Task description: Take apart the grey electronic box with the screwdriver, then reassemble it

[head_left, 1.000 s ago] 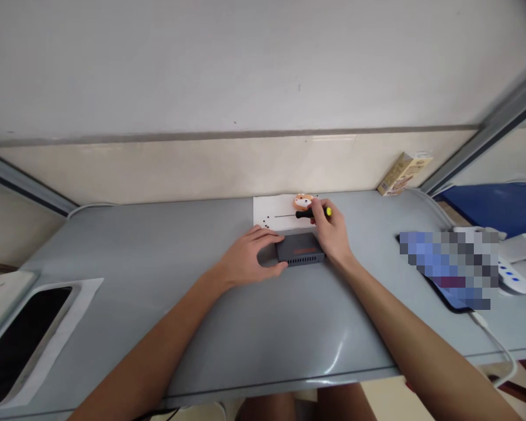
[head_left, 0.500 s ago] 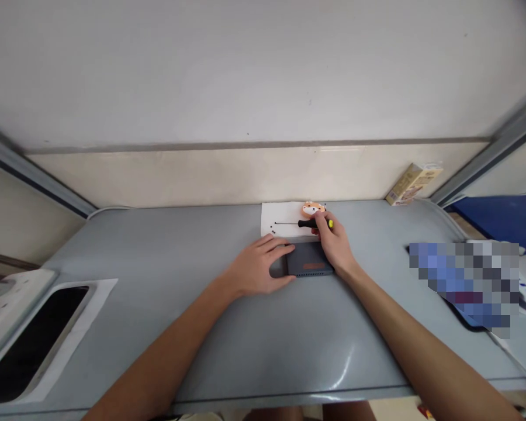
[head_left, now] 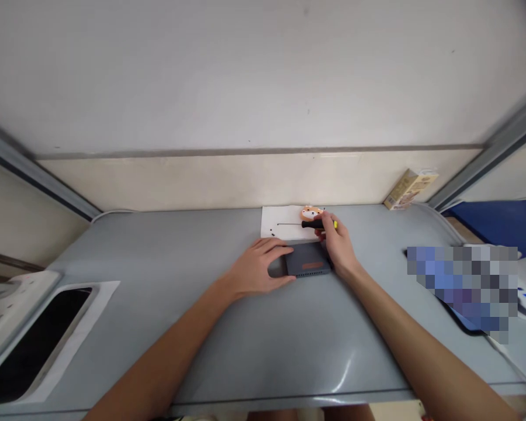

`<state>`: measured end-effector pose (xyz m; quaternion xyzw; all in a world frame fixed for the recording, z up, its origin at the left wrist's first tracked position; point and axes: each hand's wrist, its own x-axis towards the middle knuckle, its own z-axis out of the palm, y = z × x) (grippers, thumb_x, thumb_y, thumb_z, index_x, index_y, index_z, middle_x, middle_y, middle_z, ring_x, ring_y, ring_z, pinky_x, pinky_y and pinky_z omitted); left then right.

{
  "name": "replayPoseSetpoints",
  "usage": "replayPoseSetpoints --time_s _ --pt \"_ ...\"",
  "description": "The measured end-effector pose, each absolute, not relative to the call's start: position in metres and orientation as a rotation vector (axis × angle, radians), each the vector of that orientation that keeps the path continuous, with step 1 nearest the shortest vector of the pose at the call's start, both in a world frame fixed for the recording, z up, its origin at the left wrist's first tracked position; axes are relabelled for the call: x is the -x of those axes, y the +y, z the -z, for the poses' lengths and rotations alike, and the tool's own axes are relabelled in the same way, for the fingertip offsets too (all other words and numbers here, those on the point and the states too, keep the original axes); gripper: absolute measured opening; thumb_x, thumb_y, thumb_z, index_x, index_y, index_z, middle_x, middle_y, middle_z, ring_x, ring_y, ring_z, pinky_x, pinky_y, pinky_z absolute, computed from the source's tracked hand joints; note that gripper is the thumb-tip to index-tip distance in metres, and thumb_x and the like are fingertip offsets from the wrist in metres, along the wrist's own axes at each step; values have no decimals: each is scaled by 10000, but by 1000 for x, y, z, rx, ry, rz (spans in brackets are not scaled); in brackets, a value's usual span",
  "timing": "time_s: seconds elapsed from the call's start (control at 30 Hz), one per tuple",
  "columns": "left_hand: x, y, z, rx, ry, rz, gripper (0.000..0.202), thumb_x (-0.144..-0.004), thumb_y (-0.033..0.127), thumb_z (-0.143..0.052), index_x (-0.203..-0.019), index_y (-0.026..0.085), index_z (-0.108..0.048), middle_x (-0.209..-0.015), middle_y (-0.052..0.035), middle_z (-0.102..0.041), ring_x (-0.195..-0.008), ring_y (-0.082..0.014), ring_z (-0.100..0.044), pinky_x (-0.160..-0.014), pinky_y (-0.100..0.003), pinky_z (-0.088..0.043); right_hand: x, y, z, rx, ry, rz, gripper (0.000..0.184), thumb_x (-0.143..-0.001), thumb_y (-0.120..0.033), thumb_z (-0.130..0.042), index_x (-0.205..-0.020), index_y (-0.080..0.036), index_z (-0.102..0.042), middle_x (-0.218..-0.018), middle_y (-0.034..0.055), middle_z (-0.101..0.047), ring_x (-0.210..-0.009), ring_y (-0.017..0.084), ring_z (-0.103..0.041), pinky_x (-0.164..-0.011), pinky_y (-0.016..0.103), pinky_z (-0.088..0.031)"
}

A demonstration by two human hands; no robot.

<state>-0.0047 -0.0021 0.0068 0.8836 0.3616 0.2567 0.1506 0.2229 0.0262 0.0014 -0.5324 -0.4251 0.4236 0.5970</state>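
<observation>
A dark grey rectangular box [head_left: 307,261], with a row of small vents along its near edge and a reddish-brown label, lies flat on the desk. My left hand [head_left: 260,268] grips its left end between thumb and fingers. In my right hand [head_left: 338,242] is a screwdriver [head_left: 312,224] with a black and yellow handle, its thin shaft level and pointing left. A dark speck, perhaps a screw, shows at its tip. Beneath the shaft lies a white paper [head_left: 284,215], with several small dark screws [head_left: 272,234] on its left part and an orange-and-white animal-face item [head_left: 311,213] at its back.
On the grey desk [head_left: 175,245], a phone [head_left: 37,342] on white paper and a white power strip [head_left: 15,310] sit at left. A small carton [head_left: 409,190] stands by the back wall. At right are a blurred-out phone-like item [head_left: 464,292] and a white cable [head_left: 515,365].
The screwdriver has moved slightly right, its tip lifting a little away from the screws on the paper. My left hand keeps its grip on the box. The view has shifted slightly.
</observation>
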Motion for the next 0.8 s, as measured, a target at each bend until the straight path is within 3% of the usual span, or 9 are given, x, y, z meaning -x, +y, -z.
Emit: replayPoseSetpoints --time_s 0.1,0.17,0.23,0.3,0.43,0.57,0.63,0.8 --pt "3 -2 -10 -2480 1061 -796 384 -881 436 -729 -1215 252 -694 -1235 -61 -720 -1174 -258 -651 -1093 -455 -487 -230 30 -2 1181 -880 -1005 453 -893 -670 -605 -857 -235 -726 -745 -7 -641 -638 128 -521 -605 276 -409" --pt "3 -1 -13 -2436 1090 -795 229 -959 416 -611 -1050 238 -722 -1026 -41 -755 -999 -230 -691 -1001 -439 -517 -237 33 -4 1103 -809 -1037 446 -893 -655 -614 -816 -225 -708 -667 -14 -584 -581 123 -480 -575 286 -387" --pt "3 -1 -16 -2383 1150 -769 364 -1030 421 -469 -814 223 -685 -791 -19 -697 -789 -195 -658 -864 -398 -534 -244 36 -6 1020 -750 -1082 423 -880 -636 -635 -796 -225 -687 -629 -20 -549 -543 121 -446 -542 296 -358" --pt "3 -1 -18 -2335 1209 -743 493 -1059 445 -390 -680 215 -605 -678 -7 -610 -677 -174 -585 -757 -359 -518 -248 37 -9 951 -680 -1117 384 -849 -600 -674 -774 -224 -670 -636 -21 -553 -525 115 -428 -517 301 -338" --pt "5 -1 -20 -2234 1214 -740 451 -1064 481 -402 -828 219 -683 -815 -18 -684 -775 -185 -622 -691 -321 -504 -251 37 -12 901 -565 -1143 324 -795 -514 -725 -722 -203 -667 -690 -19 -583 -517 95 -438 -496 298 -333" --pt "11 8 -15 -2221 1278 -885 449 -1104 414 -314 -1083 209 -713 -1090 -51 -736 -1055 -209 -647 -959 -390 -508 -252 38 -10 885 -538 -1147 272 -789 -441 -729 -689 -196 -667 -715 -13 -602 -513 92 -464 -489 296 -342" --pt "15 13 -11 -2292 1375 -903 452 -1109 383 -293 -1121 195 -704 -1131 -65 -736 -1135 -231 -616 -1054 -447 -458 -253 38 -10 865 -531 -1162 257 -797 -415 -718 -678 -193 -669 -726 -6 -614 -515 91 -466 -490 291 -350" --pt "20 21 -1 -2454 1470 -776 405 -1090 349 -345 -1081 211 -726 -1142 -66 -753 -1150 -262 -603 -1023 -482 -459 -251 33 -18 836 -554 -1199 222 -787 -362 -697 -644 -198 -648 -698 7 -600 -574 107 -481 -482 270 -345"
